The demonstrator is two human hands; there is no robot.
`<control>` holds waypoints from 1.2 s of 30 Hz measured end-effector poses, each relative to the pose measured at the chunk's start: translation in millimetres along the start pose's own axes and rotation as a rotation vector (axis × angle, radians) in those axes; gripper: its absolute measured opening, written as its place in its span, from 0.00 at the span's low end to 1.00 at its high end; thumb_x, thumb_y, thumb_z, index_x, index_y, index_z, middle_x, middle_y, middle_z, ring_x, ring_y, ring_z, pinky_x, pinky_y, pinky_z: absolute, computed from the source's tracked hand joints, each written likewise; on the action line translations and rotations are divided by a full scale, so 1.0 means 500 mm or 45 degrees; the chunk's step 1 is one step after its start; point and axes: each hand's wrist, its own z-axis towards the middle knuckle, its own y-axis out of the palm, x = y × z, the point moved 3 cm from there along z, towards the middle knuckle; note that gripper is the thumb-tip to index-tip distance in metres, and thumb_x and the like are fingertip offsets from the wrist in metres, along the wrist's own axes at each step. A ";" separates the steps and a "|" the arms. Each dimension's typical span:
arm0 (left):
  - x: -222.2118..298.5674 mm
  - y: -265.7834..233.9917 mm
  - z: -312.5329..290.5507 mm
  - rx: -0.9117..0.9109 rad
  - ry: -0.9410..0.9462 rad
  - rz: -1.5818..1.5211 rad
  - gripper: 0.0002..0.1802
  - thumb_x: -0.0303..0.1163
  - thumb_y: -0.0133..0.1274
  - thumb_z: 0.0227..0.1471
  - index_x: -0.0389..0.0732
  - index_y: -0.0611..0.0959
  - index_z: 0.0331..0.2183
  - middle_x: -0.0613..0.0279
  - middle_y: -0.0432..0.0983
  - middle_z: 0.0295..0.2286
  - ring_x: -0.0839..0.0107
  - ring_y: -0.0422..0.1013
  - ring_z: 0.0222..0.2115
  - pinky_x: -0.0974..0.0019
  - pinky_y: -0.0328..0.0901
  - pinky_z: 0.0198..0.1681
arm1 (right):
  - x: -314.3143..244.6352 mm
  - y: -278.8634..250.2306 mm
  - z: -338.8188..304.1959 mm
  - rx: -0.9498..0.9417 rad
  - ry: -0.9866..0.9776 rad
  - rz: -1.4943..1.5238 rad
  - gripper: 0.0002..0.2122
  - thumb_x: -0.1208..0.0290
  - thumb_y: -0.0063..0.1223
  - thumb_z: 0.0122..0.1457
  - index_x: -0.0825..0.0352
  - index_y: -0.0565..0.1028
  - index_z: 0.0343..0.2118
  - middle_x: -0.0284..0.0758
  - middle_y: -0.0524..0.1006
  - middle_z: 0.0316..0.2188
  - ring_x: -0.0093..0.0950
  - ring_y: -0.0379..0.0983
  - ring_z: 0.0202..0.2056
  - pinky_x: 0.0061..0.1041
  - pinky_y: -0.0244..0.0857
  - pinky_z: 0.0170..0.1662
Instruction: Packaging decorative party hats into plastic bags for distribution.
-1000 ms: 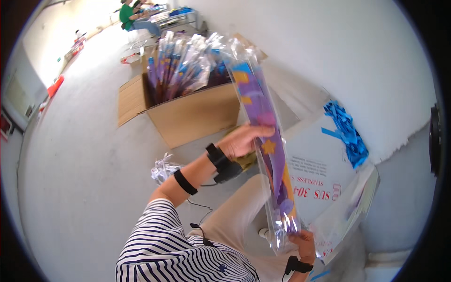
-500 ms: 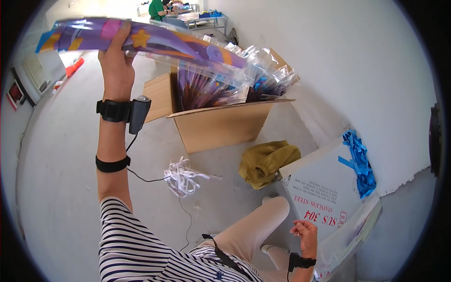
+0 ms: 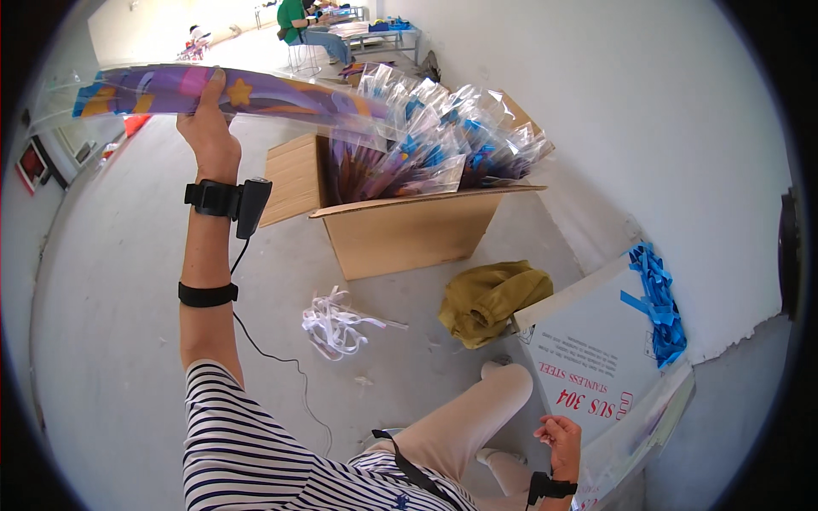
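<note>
Grey floor [image 3: 128, 298], cardboard carton [image 3: 413, 234]; left hand [image 3: 210, 138], grip closed around purple packet [image 3: 285, 97]; right hand [image 3: 562, 441], grip half-curled, empty.

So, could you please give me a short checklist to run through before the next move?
1. Grip of the left hand on the purple packet: ok, thumb lying across it.
2. Right hand free: ok, nothing visible in its grip.
3. Carton open: ok, left flap folded outward.
4. Spare room inside: cannot tell, wrapped packets crowd the opening.
5. Purple packet apart from them: cannot tell, its right end overlaps them in view.
6. Floor uncluttered: not ok, white ribbons and an olive cloth lie there.
</note>
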 end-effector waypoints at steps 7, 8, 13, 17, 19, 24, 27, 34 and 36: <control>-0.017 -0.017 0.020 0.055 0.147 0.115 0.08 0.26 0.63 0.49 0.39 0.83 0.35 0.67 0.78 0.32 0.75 0.73 0.32 0.69 0.68 0.35 | 0.013 0.002 0.004 0.008 0.037 0.046 0.08 0.74 0.54 0.60 0.74 0.79 0.36 0.37 0.80 0.22 0.24 0.76 0.23 0.15 0.65 0.27; -0.016 -0.015 0.019 0.026 0.221 0.121 0.07 0.25 0.62 0.50 0.38 0.83 0.35 0.67 0.78 0.31 0.75 0.72 0.31 0.69 0.67 0.34 | 0.015 0.001 0.003 0.007 0.041 0.043 0.08 0.74 0.54 0.60 0.74 0.79 0.36 0.37 0.80 0.22 0.24 0.76 0.23 0.15 0.65 0.27; -0.070 -0.005 0.008 -0.107 0.302 0.319 0.06 0.28 0.61 0.52 0.35 0.84 0.33 0.64 0.80 0.26 0.74 0.74 0.24 0.71 0.67 0.27 | 0.023 -0.001 0.005 0.058 0.090 0.014 0.08 0.73 0.54 0.60 0.74 0.79 0.36 0.38 0.80 0.22 0.23 0.76 0.22 0.15 0.65 0.26; -0.245 0.024 -0.011 -0.189 0.288 0.766 0.18 0.41 0.61 0.51 0.33 0.84 0.31 0.55 0.81 0.22 0.65 0.77 0.23 0.63 0.70 0.29 | 0.023 0.002 0.003 0.024 0.077 0.027 0.09 0.72 0.54 0.61 0.74 0.79 0.36 0.38 0.79 0.22 0.23 0.76 0.22 0.16 0.65 0.27; -0.335 0.028 -0.032 -0.254 0.344 1.181 0.19 0.44 0.58 0.51 0.36 0.84 0.32 0.44 0.80 0.27 0.45 0.76 0.29 0.51 0.70 0.34 | 0.034 -0.003 0.000 0.004 0.076 0.031 0.09 0.72 0.54 0.61 0.74 0.78 0.36 0.38 0.79 0.21 0.23 0.76 0.22 0.16 0.65 0.27; -0.489 0.050 -0.158 -0.455 0.187 1.471 0.20 0.45 0.56 0.52 0.40 0.82 0.41 0.42 0.78 0.30 0.45 0.74 0.37 0.47 0.69 0.41 | 0.037 -0.031 -0.043 0.146 0.116 0.002 0.09 0.73 0.54 0.60 0.74 0.78 0.36 0.39 0.79 0.22 0.24 0.76 0.22 0.17 0.65 0.26; -0.580 0.009 -0.204 -0.631 0.020 1.606 0.21 0.44 0.58 0.51 0.43 0.82 0.44 0.44 0.79 0.33 0.46 0.75 0.38 0.49 0.70 0.43 | 0.049 -0.046 -0.078 0.226 0.156 0.005 0.09 0.72 0.55 0.60 0.75 0.78 0.36 0.39 0.79 0.22 0.24 0.75 0.22 0.17 0.65 0.27; -0.686 -0.010 -0.239 -1.363 -0.479 1.274 0.25 0.41 0.69 0.36 0.40 0.87 0.38 0.53 0.83 0.34 0.59 0.78 0.37 0.60 0.71 0.45 | 0.052 -0.044 -0.128 0.358 0.181 -0.184 0.11 0.68 0.52 0.61 0.73 0.78 0.37 0.35 0.79 0.24 0.22 0.76 0.26 0.19 0.67 0.30; -0.611 0.051 -0.249 -1.311 -0.065 1.393 0.25 0.43 0.67 0.41 0.38 0.85 0.40 0.54 0.83 0.31 0.62 0.78 0.33 0.61 0.71 0.39 | 0.040 -0.039 -0.126 0.344 0.116 -0.156 0.13 0.64 0.55 0.60 0.71 0.80 0.35 0.32 0.80 0.25 0.20 0.75 0.27 0.18 0.66 0.31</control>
